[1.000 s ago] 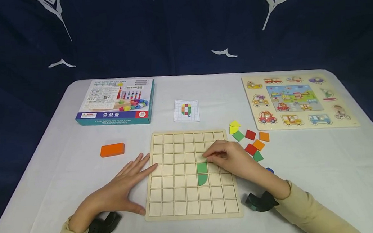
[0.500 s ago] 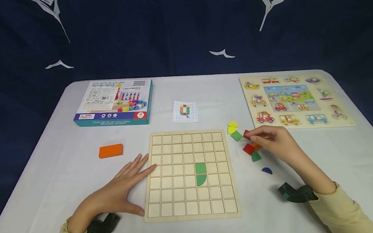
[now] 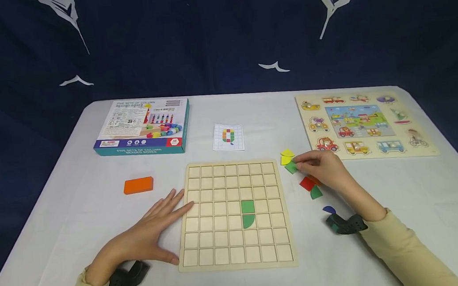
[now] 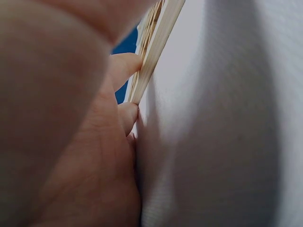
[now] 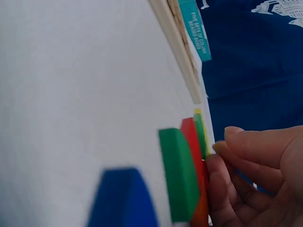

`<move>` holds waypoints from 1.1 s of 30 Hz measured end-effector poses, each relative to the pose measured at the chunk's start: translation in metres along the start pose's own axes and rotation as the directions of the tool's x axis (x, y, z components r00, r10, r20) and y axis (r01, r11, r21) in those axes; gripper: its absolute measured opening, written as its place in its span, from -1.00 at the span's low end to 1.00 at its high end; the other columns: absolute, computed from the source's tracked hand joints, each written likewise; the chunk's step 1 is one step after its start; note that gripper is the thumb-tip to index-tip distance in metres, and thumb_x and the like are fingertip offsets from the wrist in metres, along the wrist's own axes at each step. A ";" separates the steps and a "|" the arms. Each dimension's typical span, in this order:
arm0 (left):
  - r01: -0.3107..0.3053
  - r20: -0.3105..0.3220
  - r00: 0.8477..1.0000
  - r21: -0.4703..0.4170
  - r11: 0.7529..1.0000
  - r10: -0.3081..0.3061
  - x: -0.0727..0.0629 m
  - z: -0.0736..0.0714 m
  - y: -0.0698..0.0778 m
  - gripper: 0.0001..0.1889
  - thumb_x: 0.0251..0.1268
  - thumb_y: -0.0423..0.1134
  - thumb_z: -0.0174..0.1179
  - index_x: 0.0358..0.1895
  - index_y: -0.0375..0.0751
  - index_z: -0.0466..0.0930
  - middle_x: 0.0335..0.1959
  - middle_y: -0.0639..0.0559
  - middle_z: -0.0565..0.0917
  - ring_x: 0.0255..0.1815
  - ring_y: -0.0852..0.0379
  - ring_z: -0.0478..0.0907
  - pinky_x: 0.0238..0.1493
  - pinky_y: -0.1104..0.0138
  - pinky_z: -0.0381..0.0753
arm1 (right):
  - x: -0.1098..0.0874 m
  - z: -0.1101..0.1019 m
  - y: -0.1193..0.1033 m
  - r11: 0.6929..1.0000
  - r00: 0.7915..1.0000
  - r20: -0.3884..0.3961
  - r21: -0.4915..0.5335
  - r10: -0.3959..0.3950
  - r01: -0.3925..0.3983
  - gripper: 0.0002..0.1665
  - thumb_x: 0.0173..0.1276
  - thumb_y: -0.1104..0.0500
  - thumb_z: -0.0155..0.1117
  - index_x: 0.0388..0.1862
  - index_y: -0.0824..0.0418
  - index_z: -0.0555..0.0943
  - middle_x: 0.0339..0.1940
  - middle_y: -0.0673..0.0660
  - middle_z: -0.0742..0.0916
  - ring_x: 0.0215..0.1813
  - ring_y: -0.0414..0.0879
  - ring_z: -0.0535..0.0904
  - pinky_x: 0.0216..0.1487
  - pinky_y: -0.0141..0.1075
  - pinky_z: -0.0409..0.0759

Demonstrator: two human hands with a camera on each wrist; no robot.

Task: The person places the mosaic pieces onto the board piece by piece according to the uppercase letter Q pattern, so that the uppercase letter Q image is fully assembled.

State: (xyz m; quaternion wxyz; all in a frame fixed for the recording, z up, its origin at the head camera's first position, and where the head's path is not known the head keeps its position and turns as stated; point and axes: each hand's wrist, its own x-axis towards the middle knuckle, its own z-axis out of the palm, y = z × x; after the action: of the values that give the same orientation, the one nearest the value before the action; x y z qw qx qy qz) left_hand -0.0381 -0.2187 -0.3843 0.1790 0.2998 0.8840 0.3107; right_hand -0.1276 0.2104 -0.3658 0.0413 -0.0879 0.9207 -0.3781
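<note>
A wooden grid board (image 3: pixel 213 237) lies in front of me. It holds a green square tile (image 3: pixel 247 206) with a green quarter-circle tile (image 3: pixel 248 221) below it. My left hand (image 3: pixel 151 232) is spread at the board's left edge, its fingertips on the frame; the left wrist view shows the board's side edge (image 4: pixel 163 40) against them. My right hand (image 3: pixel 324 169) is over the loose tiles, thumb and index fingertips at the corner of another green square tile (image 3: pixel 291 167). Whether they pinch it I cannot tell. The hand covers some red and orange tiles.
Yellow tiles (image 3: pixel 287 159), a red square (image 3: pixel 307 183), a green quarter circle (image 3: pixel 316 192) and a blue half circle (image 3: pixel 329 209) lie right of the board. Behind are a pattern card (image 3: pixel 217 144), a boxed toy (image 3: pixel 142 127) and a vehicle puzzle (image 3: pixel 304 115). An orange block (image 3: pixel 138 185) lies left.
My right hand left the board for the red and orange tiles at the right, then shifted left to the green square beside the yellow tiles. My left hand stayed at the board's edge.
</note>
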 end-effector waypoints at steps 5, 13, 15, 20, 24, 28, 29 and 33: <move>-0.007 0.001 1.000 -0.003 1.000 0.007 0.000 0.000 0.000 0.23 -0.44 0.24 0.48 0.48 0.09 0.03 0.51 0.05 -0.22 0.46 0.02 -0.40 0.34 -0.04 -0.34 | 0.002 0.006 0.000 0.997 0.999 -0.019 -0.079 -0.029 0.027 -0.72 0.16 0.29 0.37 -0.13 0.36 0.67 -0.44 0.11 0.62 -0.40 -0.04 0.44 -0.46 -0.32 0.39; -0.012 -0.003 1.000 0.004 1.000 0.012 0.000 -0.001 0.002 0.23 -0.45 0.24 0.48 0.48 0.06 0.03 0.51 0.02 -0.20 0.47 0.01 -0.40 0.35 0.03 -0.38 | 0.001 0.011 -0.002 0.989 0.995 -0.029 -0.116 -0.095 0.091 -0.68 0.08 0.35 0.42 -0.12 0.35 0.67 -0.44 0.09 0.56 -0.42 -0.06 0.40 -0.50 -0.31 0.35; -0.017 -0.004 1.000 0.002 1.000 0.017 0.000 -0.001 0.002 0.23 -0.44 0.23 0.48 0.48 0.05 0.03 0.51 0.01 -0.20 0.47 0.00 -0.40 0.36 0.05 -0.39 | 0.001 0.012 -0.002 0.989 0.994 -0.030 -0.110 -0.107 0.103 -0.68 0.08 0.36 0.41 -0.12 0.33 0.66 -0.44 0.09 0.55 -0.41 -0.06 0.40 -0.48 -0.31 0.36; -0.020 -0.006 1.000 -0.009 1.000 0.020 0.000 0.000 0.001 0.23 -0.44 0.21 0.49 0.48 0.04 0.04 0.51 0.00 -0.20 0.47 -0.01 -0.40 0.36 0.06 -0.40 | 0.001 0.014 -0.003 0.989 0.993 -0.028 -0.094 -0.116 0.113 -0.71 0.10 0.39 0.39 -0.16 0.30 0.63 -0.46 0.07 0.57 -0.41 -0.06 0.42 -0.45 -0.32 0.38; -0.016 -0.005 1.000 -0.018 1.000 0.016 0.000 0.001 0.000 0.22 -0.43 0.24 0.47 0.48 0.06 0.04 0.51 0.01 -0.21 0.47 -0.01 -0.40 0.36 0.05 -0.40 | 0.000 0.013 -0.005 0.989 0.992 -0.021 -0.083 -0.126 0.124 -0.78 0.14 0.40 0.35 -0.21 0.27 0.63 -0.49 0.05 0.57 -0.43 -0.07 0.43 -0.47 -0.33 0.39; -0.015 -0.001 1.000 -0.021 1.000 0.015 -0.001 0.001 -0.001 0.22 -0.43 0.25 0.47 0.48 0.07 0.03 0.51 0.02 -0.21 0.46 -0.01 -0.40 0.36 0.10 -0.42 | -0.002 0.010 -0.009 0.989 0.990 -0.036 -0.065 -0.139 0.136 -0.85 0.20 0.42 0.27 -0.25 0.27 0.64 -0.49 0.05 0.62 -0.45 -0.07 0.45 -0.51 -0.35 0.42; -0.016 -0.001 1.000 -0.021 1.000 0.016 -0.001 0.001 0.000 0.23 -0.43 0.25 0.47 0.48 0.07 0.03 0.51 0.02 -0.22 0.46 -0.01 -0.41 0.36 0.10 -0.43 | -0.002 0.009 -0.011 0.988 0.989 -0.044 -0.062 -0.143 0.140 -0.86 0.21 0.42 0.26 -0.26 0.27 0.65 -0.47 0.05 0.64 -0.45 -0.07 0.47 -0.51 -0.35 0.43; -0.015 -0.004 1.000 -0.015 1.000 0.014 -0.001 0.002 0.000 0.22 -0.44 0.27 0.45 0.48 0.08 0.03 0.51 0.02 -0.21 0.46 0.00 -0.41 0.36 0.11 -0.43 | -0.002 0.005 -0.019 0.987 0.985 -0.068 -0.048 -0.159 0.156 -0.87 0.24 0.40 0.25 -0.26 0.26 0.66 -0.38 0.08 0.70 -0.41 -0.07 0.51 -0.45 -0.34 0.49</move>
State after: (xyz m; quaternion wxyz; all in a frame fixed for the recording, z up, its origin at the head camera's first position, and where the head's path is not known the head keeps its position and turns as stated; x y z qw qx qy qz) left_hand -0.0366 -0.2185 -0.3853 0.1775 0.3043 0.8798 0.3192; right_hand -0.1227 0.1934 -0.3559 -0.0235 -0.1476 0.9195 -0.3636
